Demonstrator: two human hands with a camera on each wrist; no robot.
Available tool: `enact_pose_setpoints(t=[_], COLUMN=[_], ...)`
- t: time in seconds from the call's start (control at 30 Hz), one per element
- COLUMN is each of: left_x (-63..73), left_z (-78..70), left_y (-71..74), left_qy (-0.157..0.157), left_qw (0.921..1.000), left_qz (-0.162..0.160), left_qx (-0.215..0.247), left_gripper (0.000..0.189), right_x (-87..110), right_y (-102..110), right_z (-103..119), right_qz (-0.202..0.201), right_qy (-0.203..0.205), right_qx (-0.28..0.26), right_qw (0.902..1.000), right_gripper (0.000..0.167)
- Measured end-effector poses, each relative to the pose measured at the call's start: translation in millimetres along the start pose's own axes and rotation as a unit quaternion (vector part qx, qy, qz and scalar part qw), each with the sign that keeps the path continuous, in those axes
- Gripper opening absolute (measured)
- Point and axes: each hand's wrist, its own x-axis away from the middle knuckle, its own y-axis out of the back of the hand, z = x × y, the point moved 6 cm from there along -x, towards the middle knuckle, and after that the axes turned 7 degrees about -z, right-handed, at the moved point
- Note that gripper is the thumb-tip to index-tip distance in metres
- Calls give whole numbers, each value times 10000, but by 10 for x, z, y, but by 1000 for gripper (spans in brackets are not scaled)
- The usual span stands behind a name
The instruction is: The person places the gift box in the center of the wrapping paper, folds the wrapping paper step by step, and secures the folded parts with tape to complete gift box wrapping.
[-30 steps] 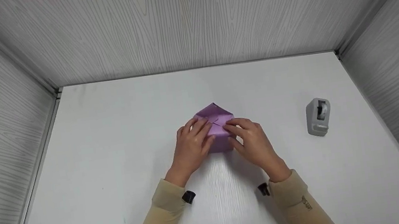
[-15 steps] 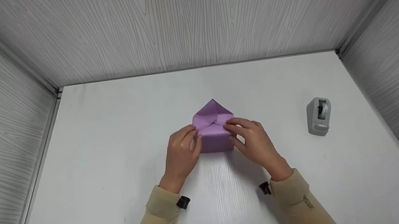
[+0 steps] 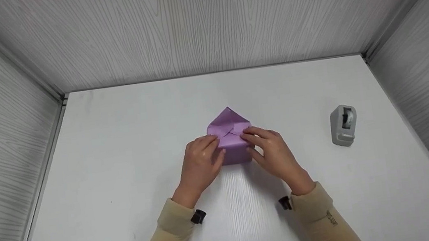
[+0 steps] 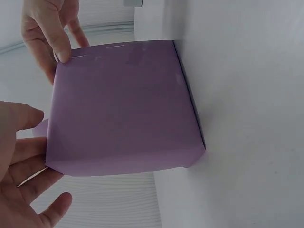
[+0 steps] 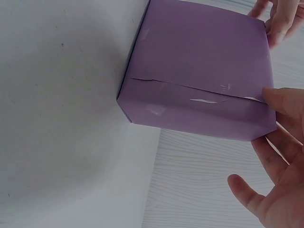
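Note:
A box wrapped in purple paper (image 3: 236,153) stands on the white table in the head view. Its far end rises into a pointed paper flap (image 3: 227,116), and folded edges cross on top. My left hand (image 3: 199,166) rests its fingertips on the left part of the top; in the left wrist view its thumb (image 4: 29,115) is apart from the near face. My right hand (image 3: 274,152) pinches the upper right edge, fingers on top and thumb (image 5: 280,97) against the near face. A paper seam with small white gaps runs along that face.
A grey tape dispenser (image 3: 343,125) stands to the right on the white table (image 3: 119,149). Wood-patterned panels (image 3: 201,22) enclose the table at the back and both sides.
My left hand drew back left from the middle of the top, then slid slightly right again. The pointed flap stands more spread out than before. My right hand keeps its place.

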Motion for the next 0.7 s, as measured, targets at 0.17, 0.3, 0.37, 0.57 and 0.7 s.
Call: enact_pose_setpoints(t=[0.17,0.3,0.37,0.57,0.7], left_x=[-35,-62,-78,-108,-118], left_z=[-52,-73,-76,-71,-76], left_y=[-91,-170,-201,-289,-317], left_qy=[-51,-29,31,135,139], left_qw=[9975,9911,9878,9798,9785], left_qz=[496,837,953,1227,1245], left_qx=[-497,-1038,-1233,-1570,-1639], left_gripper=[36,41,43,43,43], right_x=[6,11,15,26,24], right_y=[2,0,-5,-14,-6], right_z=[0,4,4,-2,-8], right_qz=[-1,2,6,-47,-109], right_qy=[-16,-32,-20,68,88], right_qx=[13,23,33,61,27], right_qw=[10000,10000,10000,9999,9999], right_gripper=[37,36,36,37,38])
